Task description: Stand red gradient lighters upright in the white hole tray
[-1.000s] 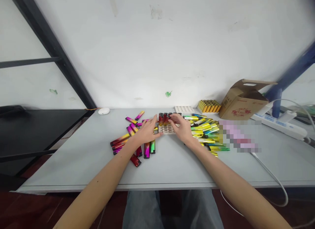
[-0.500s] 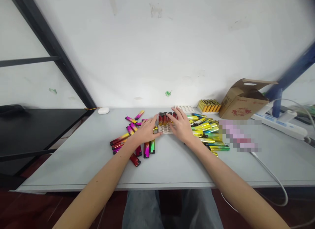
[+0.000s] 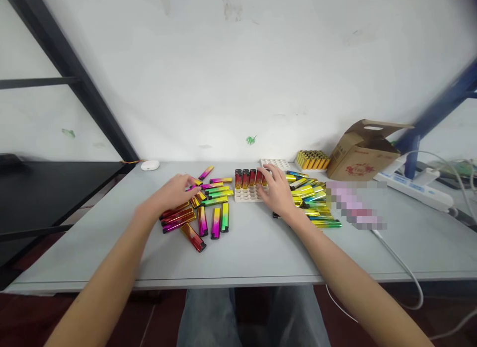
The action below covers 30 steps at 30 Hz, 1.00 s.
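2 bare hands work above a pale grey desk point(image 3: 246, 257) that stands against a scuffed white wall point(image 3: 186, 88) with green marks on it. A dark metal frame point(image 3: 95, 116) and a black surface point(image 3: 52, 198) lie to the left, a blue post point(image 3: 413, 143) to the right. The person's legs in jeans point(image 3: 206, 317) show below the desk edge, over a dark red floor point(image 3: 147, 314). A small white case point(image 3: 150, 165) sits near the wall, and a white power strip point(image 3: 413, 190) lies at the right beside an open cardboard box point(image 3: 361, 163).

In the middle of the desk, a pale holed tray point(image 3: 244, 195) carries a row of upright red lighters point(image 3: 245, 180) along its far side; at least 4 show, and bare holes show in front of them. Behind it, partly hidden, is another pale tray point(image 3: 279, 162). Near the box, a further tray is packed with upright yellow pieces point(image 3: 313, 159).

The right hand point(image 3: 276, 194) covers the tray's right end with its fingers spread; whether they grip is unclear. The left hand point(image 3: 175, 192) bends over loose multicoloured lighters point(image 3: 216, 222), and whether it grasps any cannot be told. Shiny yellow, green and blue lighters point(image 3: 311, 193) lie heaped just right of the right hand.
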Each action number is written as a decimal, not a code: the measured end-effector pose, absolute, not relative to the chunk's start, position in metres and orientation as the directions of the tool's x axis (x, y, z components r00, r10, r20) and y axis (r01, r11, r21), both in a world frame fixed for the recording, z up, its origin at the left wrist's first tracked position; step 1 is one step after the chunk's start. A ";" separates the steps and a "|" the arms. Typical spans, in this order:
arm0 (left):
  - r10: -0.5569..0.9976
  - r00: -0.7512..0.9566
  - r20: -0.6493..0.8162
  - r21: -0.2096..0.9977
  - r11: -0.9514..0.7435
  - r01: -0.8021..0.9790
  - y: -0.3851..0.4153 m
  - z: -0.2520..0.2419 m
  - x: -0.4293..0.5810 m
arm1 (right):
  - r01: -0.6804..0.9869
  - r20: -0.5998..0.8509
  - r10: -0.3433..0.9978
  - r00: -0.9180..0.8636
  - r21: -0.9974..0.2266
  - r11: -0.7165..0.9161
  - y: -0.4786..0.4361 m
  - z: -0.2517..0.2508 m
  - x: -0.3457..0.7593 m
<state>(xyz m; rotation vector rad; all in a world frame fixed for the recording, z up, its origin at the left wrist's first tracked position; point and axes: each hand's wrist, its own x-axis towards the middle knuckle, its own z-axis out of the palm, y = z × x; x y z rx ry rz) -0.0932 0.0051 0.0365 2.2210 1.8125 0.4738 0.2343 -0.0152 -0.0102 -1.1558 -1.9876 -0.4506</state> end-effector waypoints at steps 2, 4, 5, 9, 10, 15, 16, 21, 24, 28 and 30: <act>0.990 0.139 -0.001 0.333 -0.131 0.934 0.002 0.033 -0.113 | 0.844 0.772 0.572 -0.279 -0.087 0.529 -0.015 -0.009 0.234; 0.992 0.124 -0.015 0.312 -0.113 0.943 -0.003 0.028 -0.127 | 0.837 0.774 0.572 -0.273 -0.103 0.538 -0.015 -0.008 0.233; 0.991 0.131 -0.040 0.312 -0.112 0.944 -0.004 0.027 -0.132 | 0.833 0.775 0.572 -0.269 -0.111 0.542 -0.016 -0.008 0.233; 0.965 0.196 -0.173 0.308 -0.136 0.941 -0.006 0.029 -0.137 | 0.818 0.786 0.567 -0.247 -0.144 0.556 -0.018 -0.007 0.231; 0.968 0.192 -0.159 0.323 -0.132 0.937 -0.006 0.033 -0.135 | 0.808 0.795 0.557 -0.241 -0.154 0.569 -0.019 -0.007 0.231; 0.986 0.146 0.077 0.635 -0.162 0.755 -0.009 0.055 -0.101 | 0.737 0.847 0.507 -0.160 -0.239 0.632 -0.022 -0.003 0.229; 0.978 0.144 0.148 0.700 -0.206 0.684 -0.009 0.058 -0.089 | 0.728 0.847 0.511 -0.150 -0.254 0.636 -0.023 -0.002 0.228; 0.941 0.086 0.329 0.850 -0.334 0.407 0.001 0.051 -0.015 | 0.692 0.768 0.584 -0.262 -0.273 0.669 -0.030 0.002 0.225; 0.912 0.133 0.387 0.881 -0.408 0.240 0.005 0.036 0.018 | 0.683 0.718 0.629 -0.298 -0.300 0.666 -0.033 0.003 0.223; 0.852 0.172 0.494 0.834 -0.520 0.183 -0.001 0.020 0.034 | 0.650 0.704 0.665 -0.249 -0.387 0.653 -0.034 0.002 0.219; 0.817 0.194 0.543 0.794 -0.575 0.199 -0.007 0.017 0.034 | 0.617 0.709 0.665 -0.233 -0.421 0.665 -0.033 0.001 0.217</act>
